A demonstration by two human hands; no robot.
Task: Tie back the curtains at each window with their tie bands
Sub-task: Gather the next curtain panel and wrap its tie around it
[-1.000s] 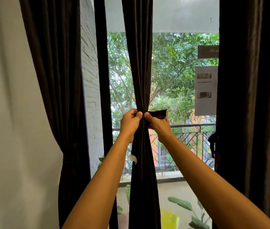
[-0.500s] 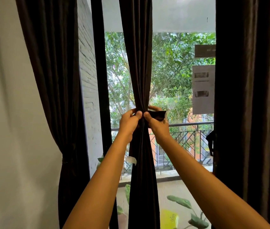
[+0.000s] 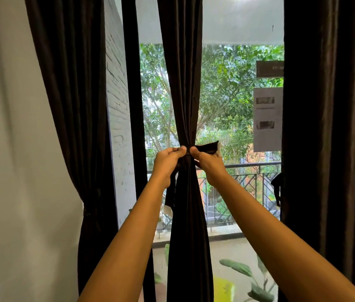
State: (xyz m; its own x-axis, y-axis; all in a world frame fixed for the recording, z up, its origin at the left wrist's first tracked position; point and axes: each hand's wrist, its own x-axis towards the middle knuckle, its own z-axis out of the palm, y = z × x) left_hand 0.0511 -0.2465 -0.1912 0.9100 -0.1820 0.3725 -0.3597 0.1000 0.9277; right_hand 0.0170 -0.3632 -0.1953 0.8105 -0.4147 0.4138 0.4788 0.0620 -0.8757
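Observation:
A dark brown curtain (image 3: 180, 83) hangs gathered in the middle of the window, cinched at hand height. A dark tie band (image 3: 208, 147) wraps round it there. My left hand (image 3: 167, 163) grips the band on the curtain's left side, and one end of the band hangs down below it with a white tag at its tip. My right hand (image 3: 208, 165) pinches the band on the right, whose free end sticks out to the right past my fingers. My thumbs nearly meet at the front of the gathered cloth.
A second dark curtain (image 3: 74, 105) at the left is tied back against the white wall (image 3: 9, 149). A third curtain (image 3: 328, 127) hangs loose at the right. Behind the glass are a balcony railing (image 3: 252, 171), trees and potted leaves. Paper notices (image 3: 266, 118) stick to the pane.
Both hands have stayed at the cinch and pulled the band tighter. The band's left end now hangs down below my left hand.

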